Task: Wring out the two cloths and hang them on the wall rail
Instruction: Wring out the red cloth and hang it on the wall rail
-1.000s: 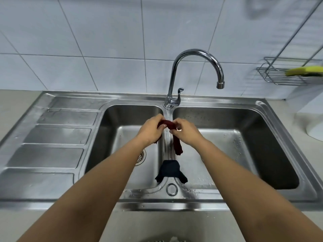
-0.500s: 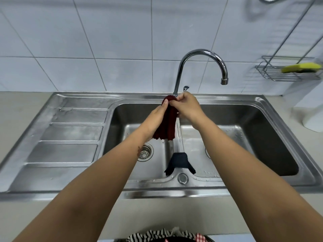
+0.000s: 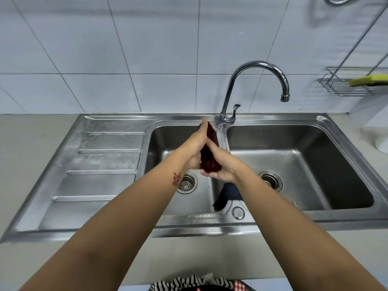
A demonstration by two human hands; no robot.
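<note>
A dark red cloth (image 3: 210, 158) is bunched up between my two hands above the left sink bowl (image 3: 163, 141). My left hand (image 3: 194, 148) presses on its left side, fingers stretched up along it. My right hand (image 3: 222, 164) cups it from the right and below. A dark navy cloth (image 3: 227, 195) lies draped over the divider between the two bowls, partly hidden behind my right wrist. No wall rail shows clearly; a metal rod (image 3: 357, 38) slants down the wall at the upper right.
A chrome tap (image 3: 254, 80) arches over the right bowl (image 3: 304, 164). The ribbed draining board (image 3: 100, 160) lies to the left. At the right wall a wire rack (image 3: 344, 85) holds a yellow-green sponge (image 3: 369, 79). A white object (image 3: 381, 143) stands at the right edge.
My hands brought the red cloth down from hanging near the tap and gathered it into a tight bundle, pressed between both palms. The navy cloth stayed on the divider.
</note>
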